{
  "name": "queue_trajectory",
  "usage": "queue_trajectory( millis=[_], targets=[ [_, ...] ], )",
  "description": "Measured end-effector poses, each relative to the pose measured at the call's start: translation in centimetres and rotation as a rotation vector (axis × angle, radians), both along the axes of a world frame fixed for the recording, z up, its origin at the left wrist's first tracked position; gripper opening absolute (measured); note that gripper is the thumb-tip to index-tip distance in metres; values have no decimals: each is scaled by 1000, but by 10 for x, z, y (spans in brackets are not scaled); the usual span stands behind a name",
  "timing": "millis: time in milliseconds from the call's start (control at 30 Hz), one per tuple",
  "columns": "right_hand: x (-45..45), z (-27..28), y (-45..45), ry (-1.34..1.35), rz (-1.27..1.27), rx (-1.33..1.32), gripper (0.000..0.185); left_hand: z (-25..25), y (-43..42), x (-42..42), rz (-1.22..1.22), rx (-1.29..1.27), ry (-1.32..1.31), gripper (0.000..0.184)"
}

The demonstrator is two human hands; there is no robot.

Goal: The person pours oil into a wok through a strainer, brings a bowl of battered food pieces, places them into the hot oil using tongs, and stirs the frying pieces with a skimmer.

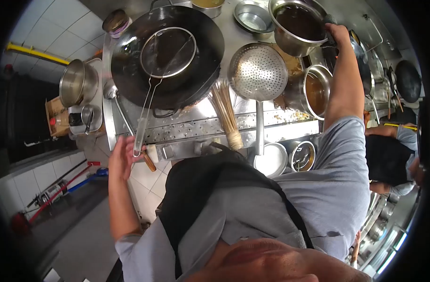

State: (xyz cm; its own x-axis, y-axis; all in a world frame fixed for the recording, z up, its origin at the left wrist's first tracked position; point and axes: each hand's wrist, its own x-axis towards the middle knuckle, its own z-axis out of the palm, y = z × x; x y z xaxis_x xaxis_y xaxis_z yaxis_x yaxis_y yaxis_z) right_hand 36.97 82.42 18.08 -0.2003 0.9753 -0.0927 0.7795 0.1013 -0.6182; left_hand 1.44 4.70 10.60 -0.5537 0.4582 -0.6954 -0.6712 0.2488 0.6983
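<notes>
My left hand has its fingers apart beside the looped handle end of a fine mesh strainer. That strainer lies across a large black wok. Under the same hand, a ladle with a wooden handle end leans over the counter edge. At the upper right, my right hand is closed around the dark handle of a steel pot holding dark liquid. Below that pot rests a perforated skimmer, its long handle pointing toward me. A bamboo wok brush lies between wok and skimmer.
A steel pot with amber liquid is tilted toward the right. A metal bowl sits at the back. Two containers, one a white-filled bowl, stand near my waist. Another person is at the right. A steel basin stands left.
</notes>
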Motion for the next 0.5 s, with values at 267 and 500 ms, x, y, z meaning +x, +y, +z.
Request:
queue_trajectory(
  millis=[267, 500],
  targets=[
    [-88, 53, -89, -162, 192, 219, 37, 12, 53, 10, -343, -36, -128, 29],
    [-170, 81, -174, -526, 349, 406, 29, 29, 20, 27, -358, -15, -103, 24]
  ],
)
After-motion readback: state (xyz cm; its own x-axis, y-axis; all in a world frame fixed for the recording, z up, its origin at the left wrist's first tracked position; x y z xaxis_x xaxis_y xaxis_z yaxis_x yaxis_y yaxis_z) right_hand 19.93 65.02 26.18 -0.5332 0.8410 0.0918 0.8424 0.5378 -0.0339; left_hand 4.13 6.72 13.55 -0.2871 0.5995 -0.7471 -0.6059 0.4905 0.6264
